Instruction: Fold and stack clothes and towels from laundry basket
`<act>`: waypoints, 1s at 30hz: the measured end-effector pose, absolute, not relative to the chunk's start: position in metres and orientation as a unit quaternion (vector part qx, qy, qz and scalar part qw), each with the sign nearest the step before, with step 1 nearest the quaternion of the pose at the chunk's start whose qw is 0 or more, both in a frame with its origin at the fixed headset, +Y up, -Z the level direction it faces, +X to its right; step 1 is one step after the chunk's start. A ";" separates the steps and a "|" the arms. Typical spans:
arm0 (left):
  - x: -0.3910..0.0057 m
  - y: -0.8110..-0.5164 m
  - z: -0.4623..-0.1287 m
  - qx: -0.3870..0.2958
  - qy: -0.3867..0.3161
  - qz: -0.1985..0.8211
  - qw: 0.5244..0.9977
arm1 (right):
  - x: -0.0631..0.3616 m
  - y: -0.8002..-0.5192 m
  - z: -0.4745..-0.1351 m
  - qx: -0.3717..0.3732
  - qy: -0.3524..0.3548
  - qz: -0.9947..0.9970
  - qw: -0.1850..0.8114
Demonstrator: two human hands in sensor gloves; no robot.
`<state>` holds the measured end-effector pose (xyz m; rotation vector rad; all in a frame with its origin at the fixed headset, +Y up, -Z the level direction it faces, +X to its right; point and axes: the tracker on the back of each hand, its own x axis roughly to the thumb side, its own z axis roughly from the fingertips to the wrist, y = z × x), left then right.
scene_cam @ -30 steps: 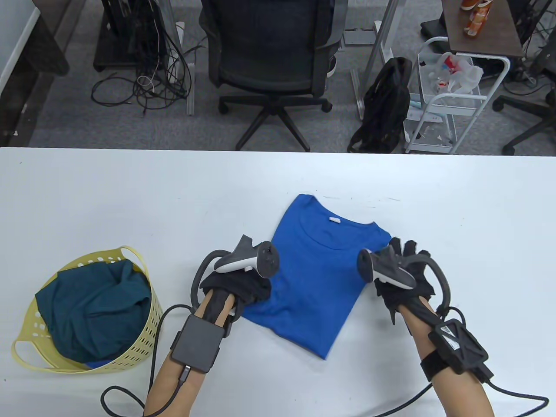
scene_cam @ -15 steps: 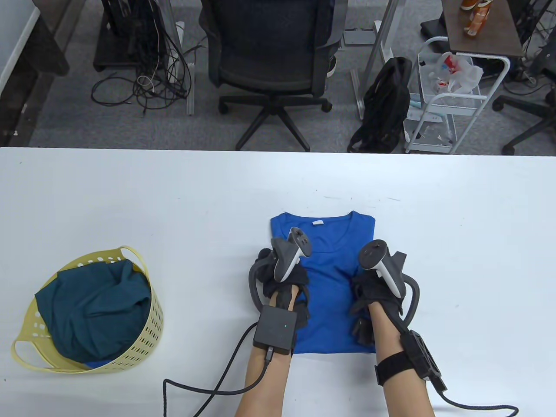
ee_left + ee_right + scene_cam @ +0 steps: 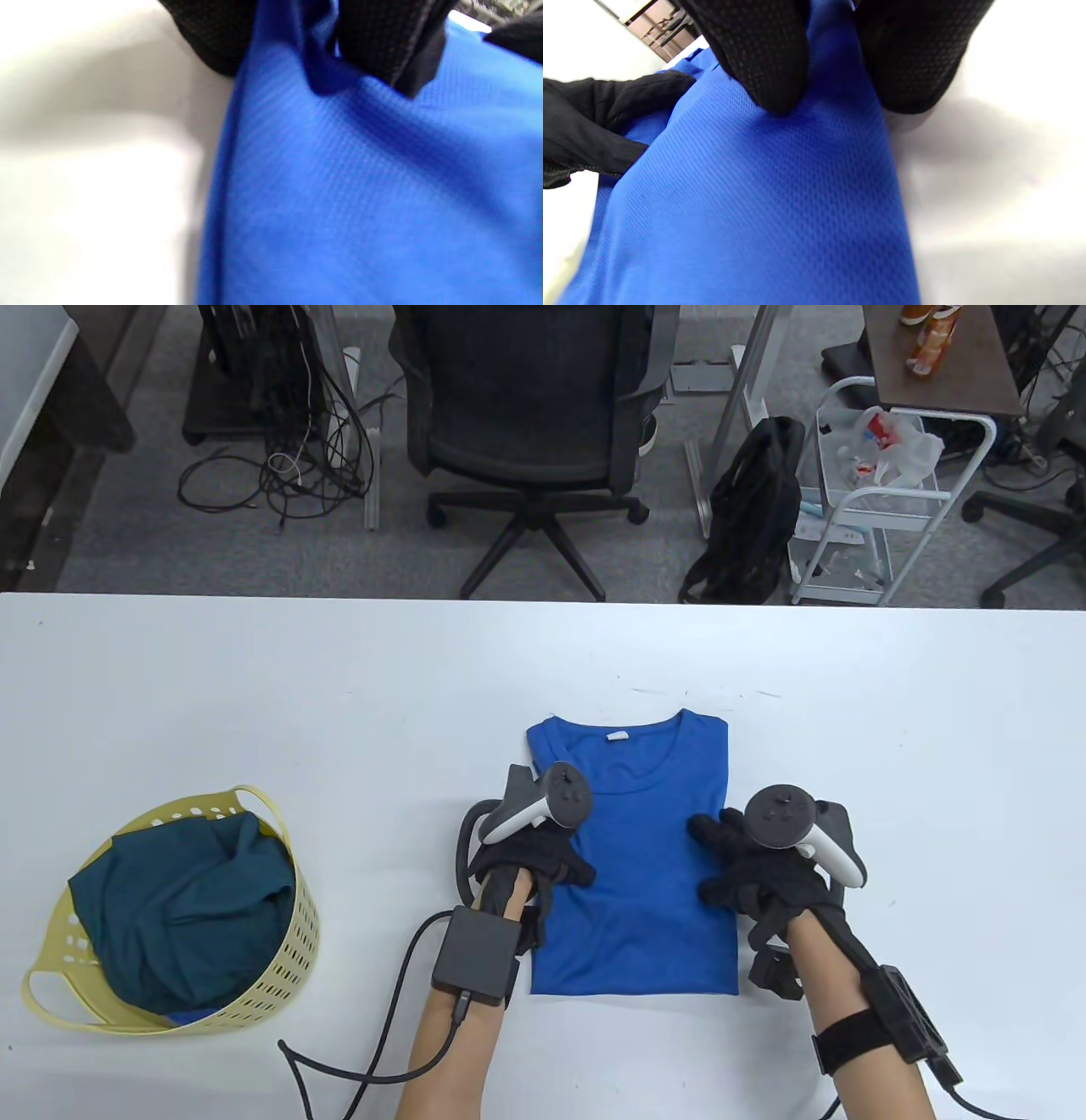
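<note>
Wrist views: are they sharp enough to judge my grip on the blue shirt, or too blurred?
Left wrist view: soft and blurred, the blue shirt fills most of the frame and its weave is smeared. Right wrist view: sharper, the knit shows clearly near the fingertips, softening toward the bottom edge. Table view: evenly lit and in focus, both hands resting on the shirt.

An office or lab workroom. Beyond the white table [image 3: 254, 687], at the top of the frame, a black swivel chair [image 3: 526, 415] stands on grey carpet [image 3: 254, 551]. Tangled cables [image 3: 288, 466] lie upper left; a white wire trolley [image 3: 882, 500] stands upper right.
</note>
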<state>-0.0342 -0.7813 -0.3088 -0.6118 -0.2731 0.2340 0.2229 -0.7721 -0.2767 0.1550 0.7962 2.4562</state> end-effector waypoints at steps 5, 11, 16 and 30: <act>-0.039 -0.787 -0.305 -0.267 -0.134 0.149 0.943 | 0.209 -0.775 -0.275 0.068 0.263 0.938 0.213; -0.043 -0.789 -0.295 -0.238 -0.136 0.167 0.947 | 0.204 -0.772 -0.273 0.090 0.242 0.948 0.185; -0.021 -0.786 -0.305 -0.209 -0.161 0.170 0.949 | 0.204 -0.751 -0.280 0.090 0.214 0.968 0.090; 0.071 -0.759 -0.346 -0.186 -0.246 0.055 0.950 | 0.327 -0.711 -0.328 -0.189 0.131 0.967 0.111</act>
